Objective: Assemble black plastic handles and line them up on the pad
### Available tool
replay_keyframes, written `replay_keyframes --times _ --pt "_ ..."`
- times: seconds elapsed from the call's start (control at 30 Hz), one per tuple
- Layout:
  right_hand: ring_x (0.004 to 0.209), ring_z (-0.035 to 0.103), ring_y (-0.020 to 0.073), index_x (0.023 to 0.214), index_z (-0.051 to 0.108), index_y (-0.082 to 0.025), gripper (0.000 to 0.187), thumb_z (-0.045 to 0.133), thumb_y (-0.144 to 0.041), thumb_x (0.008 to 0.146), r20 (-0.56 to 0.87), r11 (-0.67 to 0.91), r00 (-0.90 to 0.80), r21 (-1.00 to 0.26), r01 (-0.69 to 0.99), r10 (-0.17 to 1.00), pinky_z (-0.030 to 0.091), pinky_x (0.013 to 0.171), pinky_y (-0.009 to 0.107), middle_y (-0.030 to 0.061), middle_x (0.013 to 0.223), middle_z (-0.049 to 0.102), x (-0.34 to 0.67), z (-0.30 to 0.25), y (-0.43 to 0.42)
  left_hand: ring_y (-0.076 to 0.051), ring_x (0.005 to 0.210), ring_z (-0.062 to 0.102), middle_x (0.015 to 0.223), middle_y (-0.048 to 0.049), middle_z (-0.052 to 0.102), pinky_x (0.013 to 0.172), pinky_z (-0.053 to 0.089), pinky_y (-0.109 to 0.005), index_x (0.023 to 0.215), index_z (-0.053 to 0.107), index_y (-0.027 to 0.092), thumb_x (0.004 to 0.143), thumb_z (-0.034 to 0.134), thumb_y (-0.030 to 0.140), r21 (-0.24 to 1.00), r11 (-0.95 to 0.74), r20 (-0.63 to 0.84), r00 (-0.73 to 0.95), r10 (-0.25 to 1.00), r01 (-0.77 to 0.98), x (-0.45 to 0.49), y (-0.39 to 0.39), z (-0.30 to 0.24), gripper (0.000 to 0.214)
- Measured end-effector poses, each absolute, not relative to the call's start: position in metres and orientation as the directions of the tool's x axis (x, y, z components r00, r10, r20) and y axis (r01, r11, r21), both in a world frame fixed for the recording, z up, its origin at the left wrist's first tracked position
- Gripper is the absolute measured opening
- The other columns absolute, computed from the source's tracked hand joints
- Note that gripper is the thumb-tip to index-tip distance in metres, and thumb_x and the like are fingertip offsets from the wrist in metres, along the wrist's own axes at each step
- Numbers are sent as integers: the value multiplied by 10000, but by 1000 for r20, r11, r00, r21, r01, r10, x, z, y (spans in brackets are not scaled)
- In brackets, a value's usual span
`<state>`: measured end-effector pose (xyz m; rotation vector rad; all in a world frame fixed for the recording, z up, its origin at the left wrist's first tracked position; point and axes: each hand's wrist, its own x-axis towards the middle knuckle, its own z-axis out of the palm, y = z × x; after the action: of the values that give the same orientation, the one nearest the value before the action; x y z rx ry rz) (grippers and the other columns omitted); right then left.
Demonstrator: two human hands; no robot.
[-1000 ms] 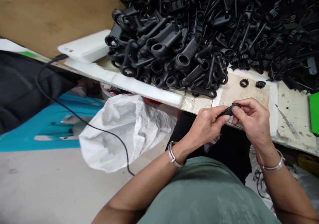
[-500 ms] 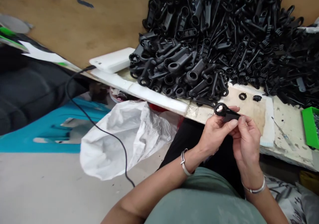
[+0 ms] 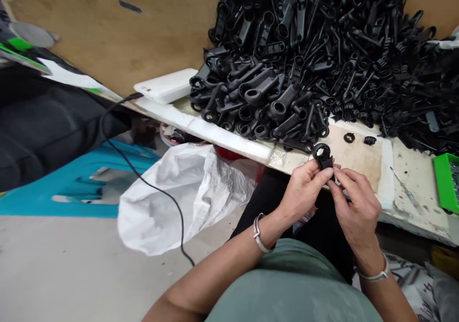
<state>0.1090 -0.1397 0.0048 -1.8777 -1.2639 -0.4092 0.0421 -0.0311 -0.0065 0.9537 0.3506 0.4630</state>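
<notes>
Between my hands, at the table's front edge, is a black plastic part with a ring-shaped end. My left hand is closed round its body, thumb on top and the ring pointing up and away. The fingertips of my right hand pinch at its lower end; whether they grip the part itself or a small piece on it is hidden. Just beyond, a black toothed ring lies flat on the brown sheet. Beside it sits a second toothed piece.
A large heap of black plastic parts covers the back of the table. A white power bank with a black cable lies left. At right are a screwdriver and a green bin. A white sack hangs below the edge.
The black part has turned so its ring end points more upward. My right hand has rolled over, its back now facing up, with fingertips still at the part's lower end.
</notes>
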Motion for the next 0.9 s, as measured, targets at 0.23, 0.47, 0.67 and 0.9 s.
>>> replay_keyframes --times 0.23,0.47,0.67,0.9 --pt "950 691 223 1055 742 -247 144 640 -234 953 440 -189 597 -677 711 671 590 875 402 62 1031 729 121 11 -146 -154 806 623 843 -34 669 761 525 -280 977 638 150 913 611 397 978 188 -26 834 552 -94 35 -29 -10 256" --pt "927 720 222 1222 656 -210 445 742 -447 856 -89 -122 604 -992 13 792 623 698 322 91 1139 736 141 14 -135 -133 671 590 765 -10 598 633 468 -252 857 545 177 944 508 285 996 -73 76 948 310 -56 29 -21 1 143" --pt "886 725 210 1025 706 -215 269 775 -374 819 -14 -59 629 -997 51 777 611 806 341 44 969 762 138 12 -135 -191 810 655 864 -30 641 751 516 -296 918 571 192 866 609 225 959 -273 152 950 274 -75 28 -18 -1 72" --pt "660 660 171 904 654 -222 234 763 -394 789 103 -102 738 -968 227 666 560 590 280 -3 750 702 131 0 -134 -165 748 669 806 -15 683 708 545 -275 1046 635 171 846 559 155 972 -234 97 947 306 -24 32 -22 -5 215"
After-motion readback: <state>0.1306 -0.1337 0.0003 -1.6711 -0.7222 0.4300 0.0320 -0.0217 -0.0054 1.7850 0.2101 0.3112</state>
